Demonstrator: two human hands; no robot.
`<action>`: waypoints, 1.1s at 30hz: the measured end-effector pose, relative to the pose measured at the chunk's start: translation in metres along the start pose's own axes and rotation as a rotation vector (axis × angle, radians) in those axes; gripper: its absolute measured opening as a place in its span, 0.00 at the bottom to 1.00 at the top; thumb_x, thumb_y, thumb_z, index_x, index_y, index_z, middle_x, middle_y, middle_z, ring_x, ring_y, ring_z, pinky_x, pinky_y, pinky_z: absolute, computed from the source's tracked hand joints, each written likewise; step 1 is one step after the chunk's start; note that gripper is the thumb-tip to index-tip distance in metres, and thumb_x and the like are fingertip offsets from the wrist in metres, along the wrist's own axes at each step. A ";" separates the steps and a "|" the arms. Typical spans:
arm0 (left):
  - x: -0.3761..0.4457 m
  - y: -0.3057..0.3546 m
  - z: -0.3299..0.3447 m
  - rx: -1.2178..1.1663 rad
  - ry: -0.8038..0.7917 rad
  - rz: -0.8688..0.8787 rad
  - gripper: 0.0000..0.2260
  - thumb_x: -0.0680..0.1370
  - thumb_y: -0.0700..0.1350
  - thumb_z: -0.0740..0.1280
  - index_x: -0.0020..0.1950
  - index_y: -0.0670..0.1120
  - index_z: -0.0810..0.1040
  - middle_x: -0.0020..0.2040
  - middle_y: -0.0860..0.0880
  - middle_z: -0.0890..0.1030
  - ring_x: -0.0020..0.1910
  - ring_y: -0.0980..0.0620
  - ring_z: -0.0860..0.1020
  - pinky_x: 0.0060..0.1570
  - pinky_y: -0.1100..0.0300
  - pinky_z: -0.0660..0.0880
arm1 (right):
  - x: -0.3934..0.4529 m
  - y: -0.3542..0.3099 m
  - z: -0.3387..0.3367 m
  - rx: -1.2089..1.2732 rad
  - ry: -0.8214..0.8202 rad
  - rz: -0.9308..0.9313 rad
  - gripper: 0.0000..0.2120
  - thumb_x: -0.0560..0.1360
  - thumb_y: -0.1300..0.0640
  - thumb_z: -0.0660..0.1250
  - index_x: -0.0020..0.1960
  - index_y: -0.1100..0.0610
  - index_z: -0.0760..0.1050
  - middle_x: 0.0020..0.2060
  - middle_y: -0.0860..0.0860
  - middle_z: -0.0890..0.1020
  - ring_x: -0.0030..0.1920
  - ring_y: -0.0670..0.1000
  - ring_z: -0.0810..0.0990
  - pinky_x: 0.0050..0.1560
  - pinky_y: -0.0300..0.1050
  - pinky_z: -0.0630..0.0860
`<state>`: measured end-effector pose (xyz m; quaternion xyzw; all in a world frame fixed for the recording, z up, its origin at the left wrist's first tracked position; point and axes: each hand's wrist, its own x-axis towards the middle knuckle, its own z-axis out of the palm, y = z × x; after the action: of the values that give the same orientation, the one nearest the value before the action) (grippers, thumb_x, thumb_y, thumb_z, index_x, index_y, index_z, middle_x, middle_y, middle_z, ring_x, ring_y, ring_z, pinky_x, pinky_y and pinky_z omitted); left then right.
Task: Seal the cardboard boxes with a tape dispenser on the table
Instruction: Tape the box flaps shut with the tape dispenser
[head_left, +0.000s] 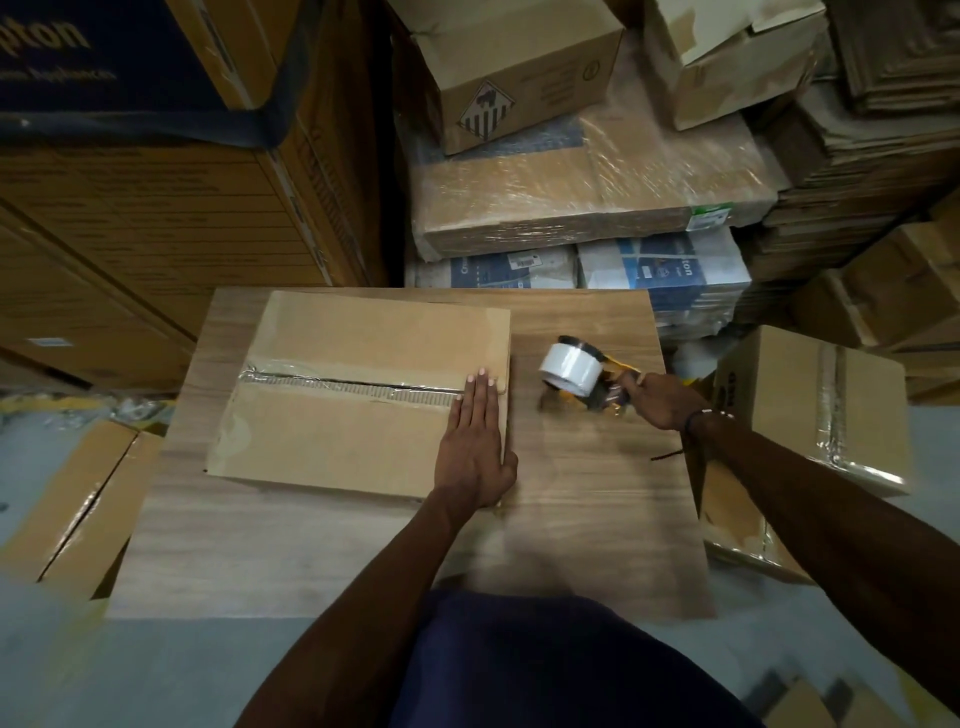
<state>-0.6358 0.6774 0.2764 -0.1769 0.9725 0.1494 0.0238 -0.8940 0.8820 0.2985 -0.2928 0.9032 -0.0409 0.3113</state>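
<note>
While the person leans over the work, the wooden table (322, 545) spreads out closest to them, its pale grain bare along the near edge, leaving room to work. On it lies the cardboard box (358, 415), flat-topped and brown, its two top flaps meeting in a centre seam (353, 387) that runs left to right. Glossy clear tape already covers the far side of that seam and wrinkles at its left end, yet a strip of corrugated edge shows along the join, so the sealing looks unfinished.

Near the box's right end the left hand (475, 441) presses palm down, fingers straight and close together, fingertips reaching the seam; this likely keeps the flaps level and stops the light box from sliding when tape is pulled.

Just beside the box, to its right, the right hand (662, 400) curls around the handle of the tape dispenser (587, 376), held just above or on the tabletop; which one cannot be told through the blur. Its fat white roll faces the box, yellow frame behind, ready for a pass along the seam.

Farther off, stacked cartons (524, 67) and shrink-wrapped bundles (587, 202) crowd the background, crinkled film catching the light.
</note>
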 end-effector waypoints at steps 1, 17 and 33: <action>0.000 0.000 0.000 -0.005 0.001 -0.001 0.43 0.76 0.55 0.58 0.84 0.38 0.43 0.85 0.40 0.41 0.84 0.44 0.39 0.82 0.45 0.49 | -0.001 0.012 0.005 0.014 0.036 0.031 0.28 0.82 0.34 0.42 0.55 0.52 0.73 0.48 0.57 0.84 0.37 0.50 0.74 0.40 0.47 0.67; 0.001 0.000 0.002 0.013 0.007 0.000 0.44 0.75 0.55 0.59 0.84 0.38 0.43 0.85 0.40 0.40 0.84 0.44 0.39 0.83 0.47 0.47 | -0.032 -0.019 0.126 0.482 0.430 0.303 0.23 0.82 0.41 0.63 0.52 0.63 0.74 0.47 0.63 0.81 0.48 0.65 0.79 0.41 0.51 0.65; 0.000 -0.004 -0.005 -0.045 -0.022 0.016 0.40 0.80 0.59 0.54 0.84 0.39 0.43 0.85 0.41 0.40 0.84 0.45 0.38 0.83 0.48 0.45 | -0.057 -0.169 0.090 0.811 0.679 -0.002 0.12 0.80 0.64 0.66 0.63 0.61 0.80 0.50 0.50 0.85 0.51 0.46 0.82 0.55 0.46 0.79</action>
<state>-0.6348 0.6721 0.2803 -0.1678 0.9700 0.1734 0.0295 -0.7197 0.7836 0.3000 -0.1200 0.8644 -0.4800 0.0895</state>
